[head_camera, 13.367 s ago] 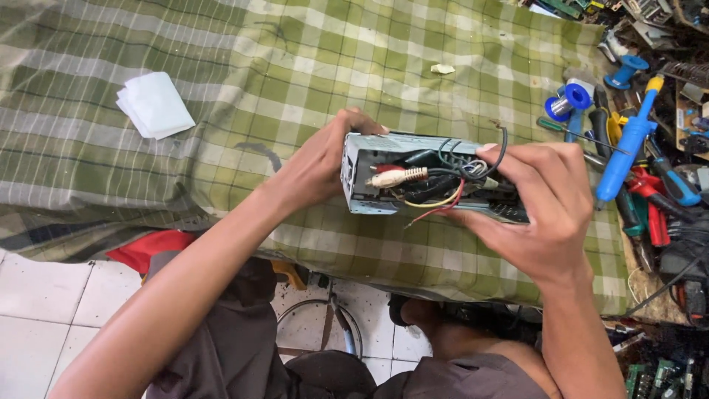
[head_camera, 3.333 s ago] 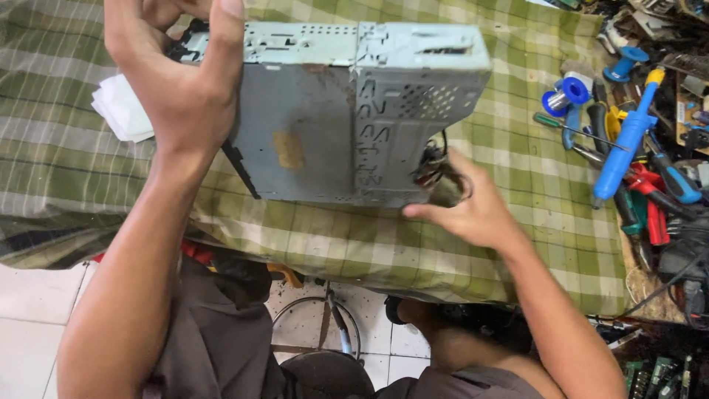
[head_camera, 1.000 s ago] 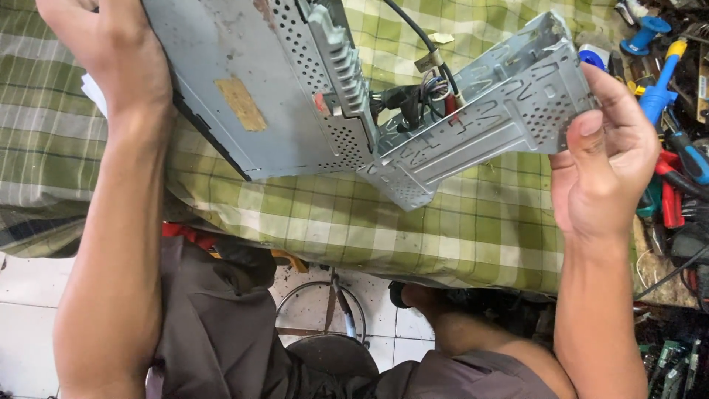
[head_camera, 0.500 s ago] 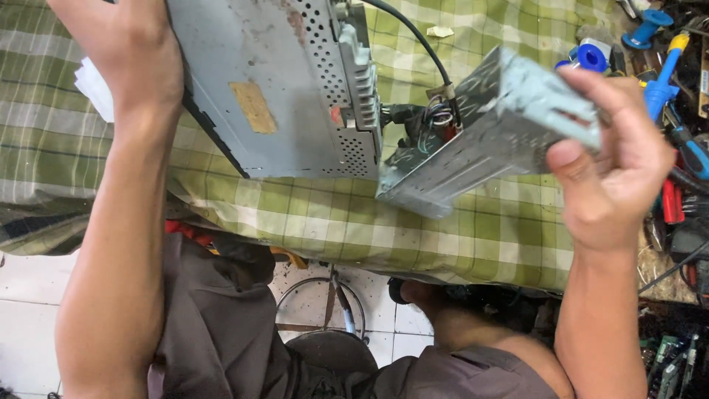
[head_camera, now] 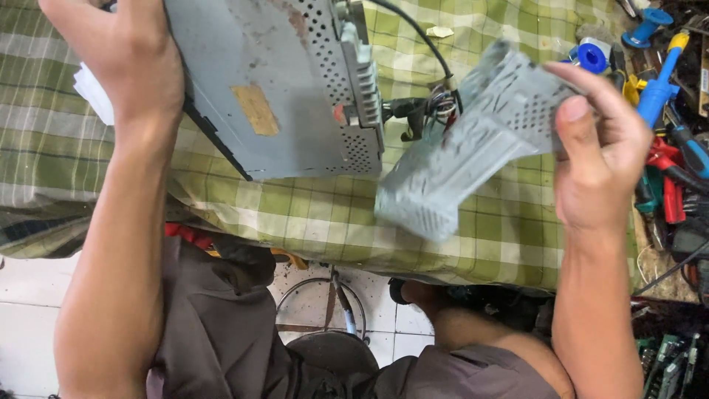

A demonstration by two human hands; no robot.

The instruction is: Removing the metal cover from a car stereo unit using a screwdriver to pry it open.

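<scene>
Gripped from the far side, the grey metal unit [head_camera: 288, 89] hangs in the left hand [head_camera: 122, 63], whose palm and fingers are wrapped over its left edge; its perforated face and a tan sticker tilt toward the camera. Right hand [head_camera: 598, 144] is closed on the sleeve [head_camera: 473, 159], a pale perforated metal cage, with the thumb on its right end and fingers behind it.

Half a second ago the sleeve sat higher and closer to the unit; now it has swung lower and nearer, its free end dropping left of the right hand, and it is blurred. The unit has hardly shifted. Three seconds back the two were one closed box.

Between unit and sleeve, a bundle of wires [head_camera: 436, 111] and a black cable [head_camera: 413, 33] show above the green checked cloth [head_camera: 317, 214]. The sleeve lies right of the unit, apart from it. Tools [head_camera: 665, 111] with blue, yellow and red handles crowd the far right. White paper [head_camera: 92, 92] peeks from behind the left wrist.
</scene>
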